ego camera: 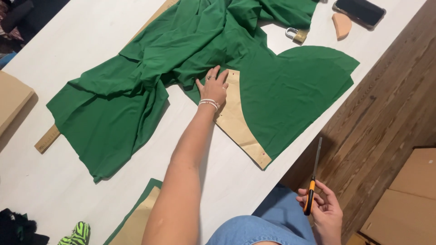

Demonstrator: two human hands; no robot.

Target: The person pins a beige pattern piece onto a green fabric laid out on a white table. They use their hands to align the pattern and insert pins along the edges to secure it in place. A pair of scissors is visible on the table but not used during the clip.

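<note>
My left hand (213, 86) lies flat, fingers apart, on the green fabric (190, 50) and the top of a tan paper pattern piece (236, 122) pinned to it on the white table (68, 45). A rounded section of the fabric spreads to the right of the pattern. My right hand (324, 211) is off the table's edge, above my lap, and grips orange-handled scissors (312, 181) with the blades shut and pointing up.
A padlock (296, 34), a tan chalk wedge (341, 25) and a dark phone (359, 11) lie at the far right of the table. A wooden ruler (46, 139) sticks out under the fabric. Another pattern piece (136, 222) lies near me. Cardboard boxes (404, 199) stand on the wooden floor.
</note>
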